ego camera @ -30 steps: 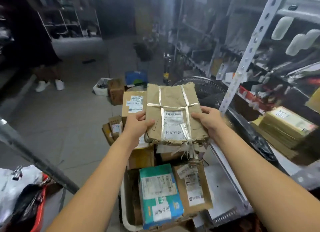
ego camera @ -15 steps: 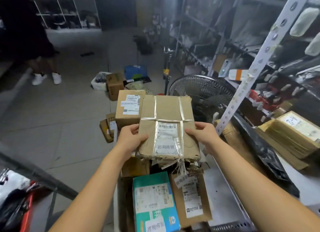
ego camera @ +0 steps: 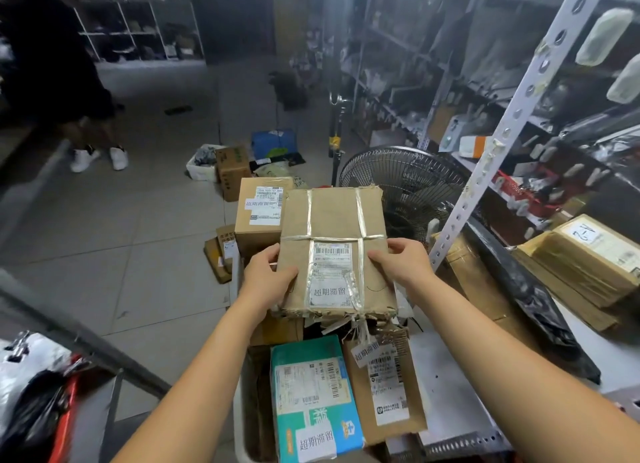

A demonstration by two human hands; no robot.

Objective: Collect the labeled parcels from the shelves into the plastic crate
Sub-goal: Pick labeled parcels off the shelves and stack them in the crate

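Note:
A flat brown cardboard parcel, crossed with clear tape and bearing a white label, is held level by both hands. My left hand grips its left edge and my right hand grips its right edge. It hovers over the far end of the white plastic crate. In the crate lie a teal labeled box and a brown labeled parcel. More brown labeled parcels rest on the shelf to the right.
A labeled cardboard box stands behind the crate, with smaller boxes on the tiled floor. A floor fan sits right of it beside the white perforated shelf post. A person's legs in white shoes stand at far left.
The taped parcel has come down and flattened out from a tilted, raised hold, now lying lower over the crate's far end. Both hands kept their grip.

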